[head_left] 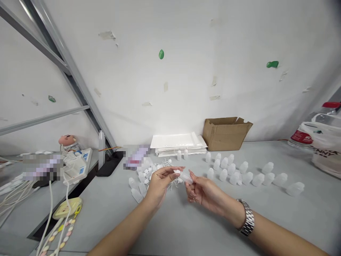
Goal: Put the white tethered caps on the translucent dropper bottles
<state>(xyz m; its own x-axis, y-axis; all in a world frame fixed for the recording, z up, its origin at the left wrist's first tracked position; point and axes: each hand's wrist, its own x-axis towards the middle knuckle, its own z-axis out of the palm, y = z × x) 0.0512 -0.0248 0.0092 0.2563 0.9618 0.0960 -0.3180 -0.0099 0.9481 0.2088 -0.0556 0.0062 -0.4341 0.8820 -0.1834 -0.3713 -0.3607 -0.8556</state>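
Note:
My left hand (160, 183) and my right hand (202, 192) meet over the middle of the grey table (170, 227). Together they hold a small translucent plastic bottle (185, 176) lying sideways. The right hand's fingers pinch its body; the left hand's fingertips pinch its cap end (177, 172). A metal watch (246, 217) sits on my right wrist. Just beyond my left hand lies a heap of loose bottles and caps (144, 174). Beyond my right hand stand several capped bottles (231, 169) in loose rows.
A stack of white padded envelopes (178, 142) and an open cardboard box (225, 133) stand against the back wall. Plastic bags and a red-capped bottle (323, 142) lie at the right. Power strips, cables and a small figurine (68, 142) crowd the left shelf.

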